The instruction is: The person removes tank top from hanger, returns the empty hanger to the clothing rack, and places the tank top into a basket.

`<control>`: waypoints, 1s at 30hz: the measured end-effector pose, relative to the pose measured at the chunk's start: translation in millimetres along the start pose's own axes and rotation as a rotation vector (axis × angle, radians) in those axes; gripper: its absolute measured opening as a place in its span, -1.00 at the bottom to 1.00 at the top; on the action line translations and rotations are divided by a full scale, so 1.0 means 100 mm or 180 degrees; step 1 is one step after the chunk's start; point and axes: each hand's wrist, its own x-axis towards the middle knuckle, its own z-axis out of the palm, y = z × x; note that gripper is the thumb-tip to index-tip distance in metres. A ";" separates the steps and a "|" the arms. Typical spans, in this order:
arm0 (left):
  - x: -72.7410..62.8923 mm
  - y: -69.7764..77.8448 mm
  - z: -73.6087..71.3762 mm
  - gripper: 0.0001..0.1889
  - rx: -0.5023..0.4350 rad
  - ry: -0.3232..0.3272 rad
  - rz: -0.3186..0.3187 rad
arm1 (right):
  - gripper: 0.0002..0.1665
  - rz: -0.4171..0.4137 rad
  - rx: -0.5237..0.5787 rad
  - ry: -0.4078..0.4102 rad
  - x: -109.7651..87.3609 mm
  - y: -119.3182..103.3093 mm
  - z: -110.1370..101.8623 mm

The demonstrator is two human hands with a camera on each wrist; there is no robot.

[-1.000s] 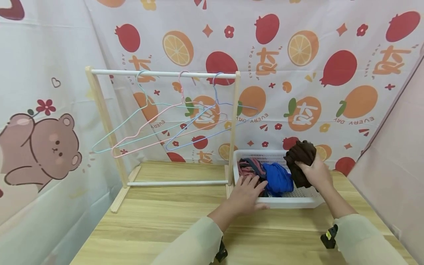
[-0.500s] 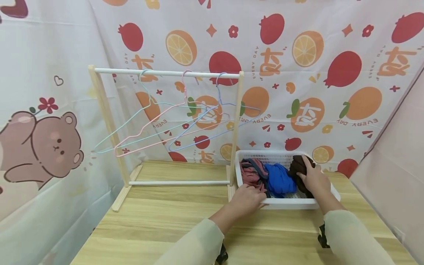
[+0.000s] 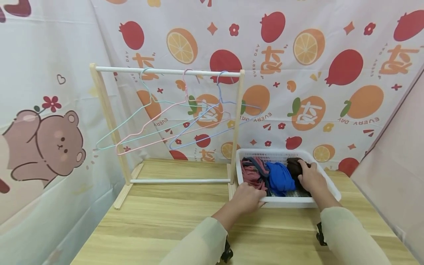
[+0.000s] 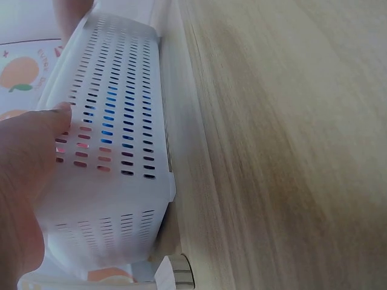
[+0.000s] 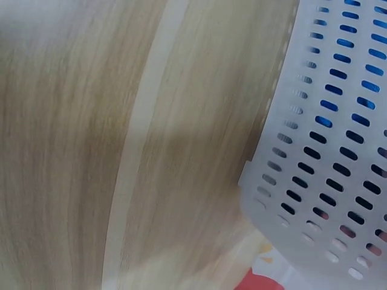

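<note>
My left hand (image 3: 246,198) grips the front left rim of a white perforated plastic basket (image 3: 289,200); its thumb lies against the outer wall in the left wrist view. Reaching over the front right rim, my right hand (image 3: 313,180) holds a bunched dark brown cloth (image 3: 293,166) low at the basket's right side. A crumpled blue cloth (image 3: 279,178) lies in the middle. Left of it is a reddish-pink cloth with dark bands (image 3: 253,173). In the right wrist view the basket wall (image 5: 326,157) shows, but the right hand does not.
A wooden rack with a white top bar (image 3: 169,71) stands left of the basket. On it hang a mint hanger (image 3: 129,117), a pink hanger (image 3: 145,125) and a blue hanger (image 3: 195,121). A fruit-print curtain (image 3: 212,36) backs the wood-grain table (image 3: 165,217).
My right hand has lowered the brown cloth from above the basket down into it. My left hand has gone from spread over the pink cloth to gripping the basket's rim.
</note>
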 end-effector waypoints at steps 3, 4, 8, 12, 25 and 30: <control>0.00 0.01 0.01 -0.79 -0.0024 -0.0021 -0.0008 | -0.45 -0.0129 0.0036 0.0288 -0.01 0.03 0.02; 0.01 0.01 0.01 -0.79 -0.0026 -0.0018 -0.0012 | -0.52 -0.0165 0.0031 0.0311 0.00 0.04 0.02; 0.02 0.03 0.01 -0.79 -0.0072 -0.0064 -0.0024 | -0.61 -0.0327 -0.0135 0.0113 -0.01 0.07 0.02; 0.03 0.03 -0.01 -0.81 -0.0097 -0.0173 -0.0039 | -0.45 -0.0516 -0.0194 -0.0332 -0.04 0.08 0.02; 0.02 0.01 0.05 -0.82 -0.0097 -0.0160 -0.0057 | 0.09 -0.0262 0.0493 -0.1985 -0.13 -0.07 -0.06; 0.00 0.01 0.06 -0.84 -0.0147 -0.0199 -0.0021 | 0.15 -0.0058 0.0430 -0.2216 -0.20 -0.16 -0.05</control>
